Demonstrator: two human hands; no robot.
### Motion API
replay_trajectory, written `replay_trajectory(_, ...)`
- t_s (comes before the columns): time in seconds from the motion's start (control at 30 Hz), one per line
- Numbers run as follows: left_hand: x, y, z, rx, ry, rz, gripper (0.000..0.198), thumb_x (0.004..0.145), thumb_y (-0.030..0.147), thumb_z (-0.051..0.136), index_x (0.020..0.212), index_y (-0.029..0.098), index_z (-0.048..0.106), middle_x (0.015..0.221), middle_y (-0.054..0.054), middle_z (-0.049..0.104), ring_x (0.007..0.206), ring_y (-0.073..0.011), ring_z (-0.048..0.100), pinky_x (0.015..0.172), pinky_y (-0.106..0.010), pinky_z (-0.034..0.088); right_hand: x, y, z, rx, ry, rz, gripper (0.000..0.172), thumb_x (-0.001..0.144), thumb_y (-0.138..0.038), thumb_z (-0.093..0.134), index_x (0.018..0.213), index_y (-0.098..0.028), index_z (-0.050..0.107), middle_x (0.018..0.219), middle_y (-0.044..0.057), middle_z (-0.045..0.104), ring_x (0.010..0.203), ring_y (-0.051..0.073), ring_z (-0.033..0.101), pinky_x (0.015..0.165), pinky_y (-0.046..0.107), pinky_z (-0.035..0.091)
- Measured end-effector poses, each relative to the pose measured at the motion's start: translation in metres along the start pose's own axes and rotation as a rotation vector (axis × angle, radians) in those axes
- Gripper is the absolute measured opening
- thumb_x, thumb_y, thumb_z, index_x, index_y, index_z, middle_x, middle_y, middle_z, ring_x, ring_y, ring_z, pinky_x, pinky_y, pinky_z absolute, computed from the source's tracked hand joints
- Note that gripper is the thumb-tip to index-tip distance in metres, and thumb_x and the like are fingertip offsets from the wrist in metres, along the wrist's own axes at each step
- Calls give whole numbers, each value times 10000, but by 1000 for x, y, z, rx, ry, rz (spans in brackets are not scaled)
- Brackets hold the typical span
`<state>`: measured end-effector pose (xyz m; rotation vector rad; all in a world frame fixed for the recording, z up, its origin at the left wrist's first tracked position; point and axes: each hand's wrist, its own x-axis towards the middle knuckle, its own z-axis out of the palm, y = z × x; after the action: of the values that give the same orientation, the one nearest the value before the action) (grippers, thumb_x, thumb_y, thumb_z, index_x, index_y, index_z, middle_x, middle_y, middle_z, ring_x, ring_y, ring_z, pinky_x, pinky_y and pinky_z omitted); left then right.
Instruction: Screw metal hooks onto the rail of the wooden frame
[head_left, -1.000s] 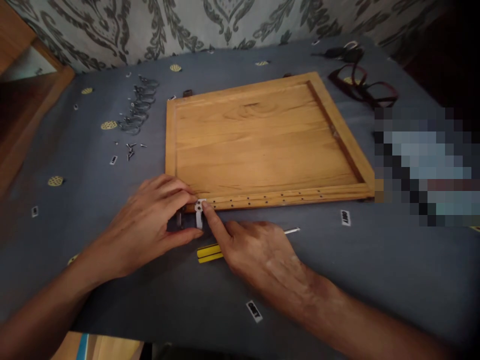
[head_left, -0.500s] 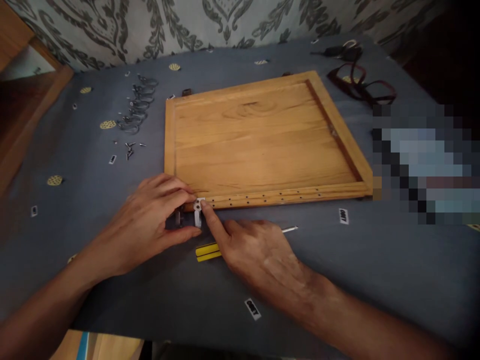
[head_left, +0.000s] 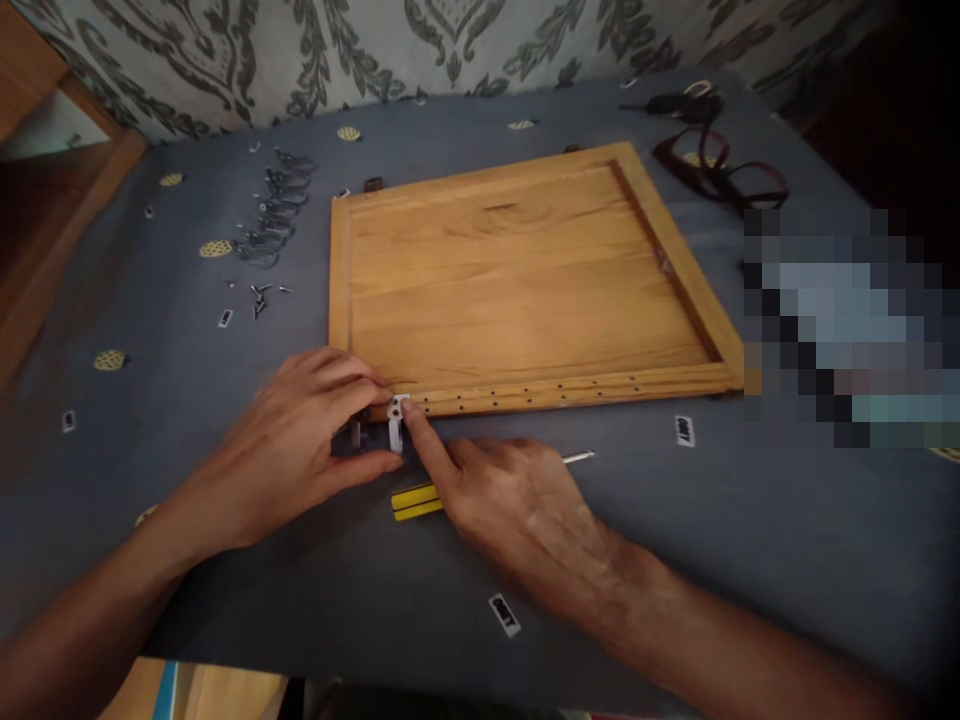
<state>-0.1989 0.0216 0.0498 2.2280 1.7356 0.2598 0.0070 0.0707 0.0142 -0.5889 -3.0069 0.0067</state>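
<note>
A wooden panel [head_left: 525,270] with a raised frame lies flat on the grey cloth. Its near rail has a row of small holes. At the near left corner a small silver bracket [head_left: 395,420] sits against the rail. My left hand [head_left: 296,445] pinches that bracket between thumb and fingers. My right hand [head_left: 510,500] has its index finger stretched out, the tip pressing on the bracket's top, the other fingers curled. Under my right hand lies a screwdriver with a yellow handle [head_left: 412,500]; its metal tip [head_left: 579,458] sticks out on the right.
A row of metal hooks [head_left: 274,215] and loose screws [head_left: 259,298] lie at the back left. Dark-framed glasses [head_left: 720,170] and scissors [head_left: 686,100] lie at the back right. Small paper tags are scattered on the cloth [head_left: 225,550]. A blurred patch covers the right edge.
</note>
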Motion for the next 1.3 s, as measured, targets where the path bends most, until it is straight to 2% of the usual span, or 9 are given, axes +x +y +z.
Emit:
replay_trajectory(0.23, 2, -1, 1, 11, 2, -7, 335, 902, 530, 543, 1050, 236, 609, 1146, -46, 645, 1082, -251, 581, 884, -436, 457, -1, -2, 1, -22, 3, 9, 645, 756, 48, 498, 1396, -30, 501, 603, 14, 660, 437, 112, 509, 418, 299, 248)
replay_trajectory(0.47, 0, -1, 0, -5, -2, -2, 353, 904, 542, 530, 1061, 237, 613, 1146, -49, 641, 1084, -256, 577, 873, -440, 455, -3, -3, 3, -15, 155, -29, 545, 803, 18, 475, 1342, -18, 551, 560, 0, 613, 425, 126, 521, 407, 310, 263)
replay_trajectory(0.93, 0, -2, 1, -10, 3, -18, 347, 880, 548, 572, 1036, 245, 634, 1149, -40, 651, 1085, -266, 585, 883, -442, 457, -1, -3, 0, 21, 27, -19, 618, 760, 41, 503, 1376, -14, 513, 609, 20, 673, 444, 143, 576, 402, 318, 264)
replay_trajectory(1.3, 0, -2, 2, -10, 22, -15, 368, 894, 572, 530, 1043, 247, 621, 1134, -29, 649, 1066, -248, 586, 861, -423, 442, -2, -4, 4, 26, 63, -31, 615, 731, 35, 501, 1344, -11, 528, 585, 17, 656, 428, 135, 522, 406, 317, 246)
